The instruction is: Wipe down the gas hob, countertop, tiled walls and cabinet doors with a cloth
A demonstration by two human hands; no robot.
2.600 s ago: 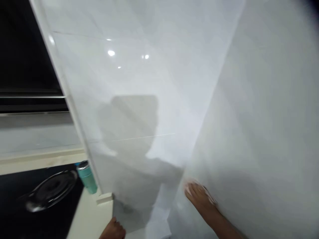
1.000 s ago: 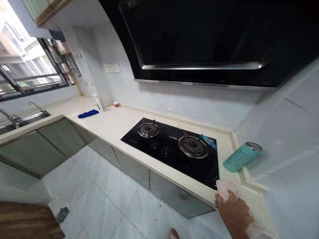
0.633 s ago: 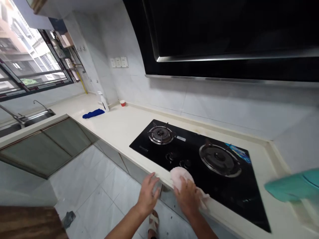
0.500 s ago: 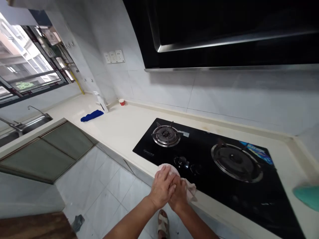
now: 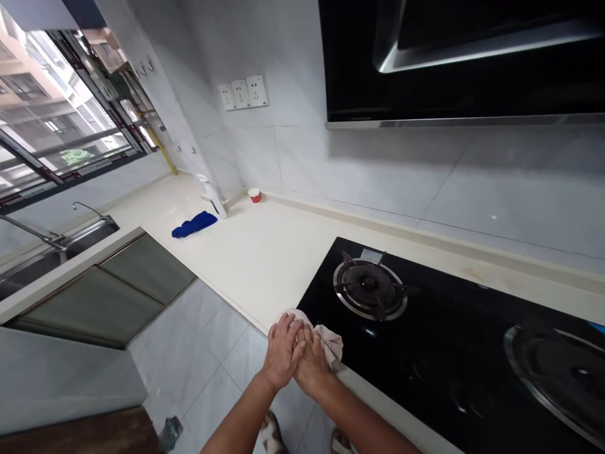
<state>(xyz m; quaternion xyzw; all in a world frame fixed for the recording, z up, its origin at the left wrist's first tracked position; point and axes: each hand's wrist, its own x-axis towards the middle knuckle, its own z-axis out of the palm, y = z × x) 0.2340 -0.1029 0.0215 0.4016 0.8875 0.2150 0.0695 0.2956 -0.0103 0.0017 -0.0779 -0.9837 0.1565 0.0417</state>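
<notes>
Both my hands press together on a pale pink cloth (image 5: 329, 341) at the front edge of the cream countertop (image 5: 255, 252). My left hand (image 5: 282, 350) lies over my right hand (image 5: 309, 359), and the cloth sticks out past the fingers at the near left corner of the black glass gas hob (image 5: 454, 340). A round burner (image 5: 370, 288) sits just beyond the cloth. Most of the cloth is hidden under my hands.
A black range hood (image 5: 454, 57) hangs above the hob. A blue cloth (image 5: 193, 224), a white bottle (image 5: 213, 197) and a small red cup (image 5: 254, 195) stand in the far corner. A sink with a tap (image 5: 61, 236) is at left under the window. Wall sockets (image 5: 243, 92) are above.
My hands and the cloth have slid left along the counter's front edge, from the hob's right end to its left corner. My left hand came onto my right. The teal flask has left the view.
</notes>
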